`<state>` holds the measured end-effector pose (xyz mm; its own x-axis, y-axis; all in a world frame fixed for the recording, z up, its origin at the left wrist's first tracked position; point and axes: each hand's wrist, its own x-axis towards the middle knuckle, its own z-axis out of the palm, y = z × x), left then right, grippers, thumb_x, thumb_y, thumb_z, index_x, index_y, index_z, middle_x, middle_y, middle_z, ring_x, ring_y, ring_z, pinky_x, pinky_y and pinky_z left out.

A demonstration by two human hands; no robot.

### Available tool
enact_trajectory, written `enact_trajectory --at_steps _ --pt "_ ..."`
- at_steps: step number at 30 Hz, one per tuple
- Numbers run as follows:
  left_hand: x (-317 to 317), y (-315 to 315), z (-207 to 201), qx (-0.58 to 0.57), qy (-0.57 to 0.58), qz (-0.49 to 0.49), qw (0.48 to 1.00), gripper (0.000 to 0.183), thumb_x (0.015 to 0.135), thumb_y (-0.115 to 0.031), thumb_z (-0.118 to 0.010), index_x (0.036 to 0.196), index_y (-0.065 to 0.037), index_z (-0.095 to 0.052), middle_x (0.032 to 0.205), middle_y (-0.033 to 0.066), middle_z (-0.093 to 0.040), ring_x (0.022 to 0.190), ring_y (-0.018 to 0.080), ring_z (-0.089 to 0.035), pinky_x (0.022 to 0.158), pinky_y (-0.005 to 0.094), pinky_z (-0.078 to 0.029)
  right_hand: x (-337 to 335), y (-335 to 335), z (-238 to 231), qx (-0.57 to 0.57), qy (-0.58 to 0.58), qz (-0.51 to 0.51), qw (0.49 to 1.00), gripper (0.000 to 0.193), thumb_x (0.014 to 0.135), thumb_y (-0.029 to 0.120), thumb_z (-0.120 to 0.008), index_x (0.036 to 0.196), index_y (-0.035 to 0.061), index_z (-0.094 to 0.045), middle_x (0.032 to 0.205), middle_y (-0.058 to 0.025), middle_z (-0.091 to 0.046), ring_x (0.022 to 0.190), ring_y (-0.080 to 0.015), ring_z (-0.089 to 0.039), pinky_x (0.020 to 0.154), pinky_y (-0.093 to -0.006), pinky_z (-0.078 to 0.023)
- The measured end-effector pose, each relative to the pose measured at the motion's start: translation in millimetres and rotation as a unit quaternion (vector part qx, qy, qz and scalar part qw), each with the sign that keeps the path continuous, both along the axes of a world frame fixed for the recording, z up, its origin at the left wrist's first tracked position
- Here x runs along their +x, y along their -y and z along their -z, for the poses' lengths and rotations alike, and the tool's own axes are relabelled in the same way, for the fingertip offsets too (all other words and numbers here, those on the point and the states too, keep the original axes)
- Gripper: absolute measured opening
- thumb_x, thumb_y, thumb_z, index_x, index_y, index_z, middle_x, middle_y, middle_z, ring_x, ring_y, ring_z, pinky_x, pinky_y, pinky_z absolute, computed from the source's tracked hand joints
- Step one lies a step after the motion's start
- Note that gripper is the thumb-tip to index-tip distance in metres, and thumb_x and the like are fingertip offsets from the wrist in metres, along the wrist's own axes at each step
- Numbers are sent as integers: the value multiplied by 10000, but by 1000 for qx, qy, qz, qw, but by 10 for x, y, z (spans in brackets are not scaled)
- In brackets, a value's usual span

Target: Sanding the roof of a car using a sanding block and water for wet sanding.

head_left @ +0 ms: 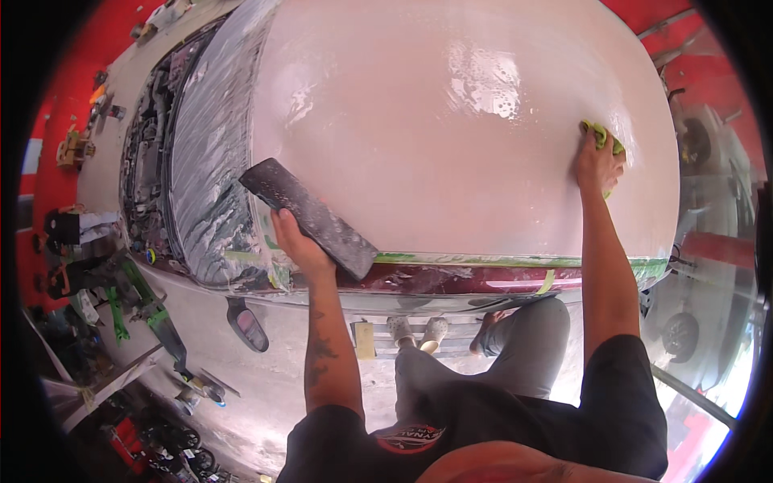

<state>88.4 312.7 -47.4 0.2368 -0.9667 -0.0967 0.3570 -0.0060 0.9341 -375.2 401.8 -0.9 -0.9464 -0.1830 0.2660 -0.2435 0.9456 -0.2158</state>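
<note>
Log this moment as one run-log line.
left hand: holds dark sanding block at roof edge | right hand: presses green cloth on wet car roof | windshield: plastic-covered

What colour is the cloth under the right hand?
Bright green; the cloth shows best in the head view.

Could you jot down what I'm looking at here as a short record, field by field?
place: workshop with red walls
main thing: car roof, pale, wet and glossy
left hand: holds a long dark sanding block at the roof's near edge
right hand: presses a green cloth on the roof
masking: clear plastic sheet over the windscreen, green tape along the roof edge
body below the tape: dark red
stance: person stands on a step beside the car
</note>
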Motion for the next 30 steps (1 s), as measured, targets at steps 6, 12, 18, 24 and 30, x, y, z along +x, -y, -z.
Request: enact_trajectory --at_steps 6,12,18,24,30 --pt "-116 -139 47 -90 -19 27 995 452 1008 -288 -417 1327 32 -444 1147 154 -590 925 227 -602 809 346 -501 365 1877 -62 16 -31 -157 987 606 890 665 -449 1413 363 -495 1473 -110 -366 1279 -407 -417 1016 -539 -383" --pt "-80 -211 65 -66 -57 18 996 502 992 -319 -433 1343 41 -435 1123 145 -607 931 206 -603 810 338 -500 1508 3446 -96 29 -50 -382 922 609 886 689 -452 1396 364 -518 1484 -107 -403 1308 -404 -422 1062 -538 -365" --pt "-125 -186 38 -93 -66 33 993 499 988 -306 -429 1339 49 -437 1130 147 -600 937 200 -602 812 327 -492 2536 3860 136 -68 -103 -695 709 402 853 432 -635 1148 161 -672 1235 -146 -552 1150 -374 -524 950 -503 -469" --pt "33 -160 152 -69 -60 15 996 605 962 -385 -428 1391 39 -378 1239 229 -560 1000 295 -610 857 417 -533 3322 2556 234 1 5 -875 485 451 789 316 -712 1232 251 -658 1409 -80 -503 1284 -351 -466 1045 -479 -401" --pt "-100 -117 92 -84 -148 -24 985 507 979 -305 -437 1356 35 -431 1135 153 -596 931 226 -614 819 362 -524 2658 1264 -24 36 31 -825 564 578 640 143 -788 1198 250 -681 1434 -79 -471 1307 -354 -439 1045 -492 -389"
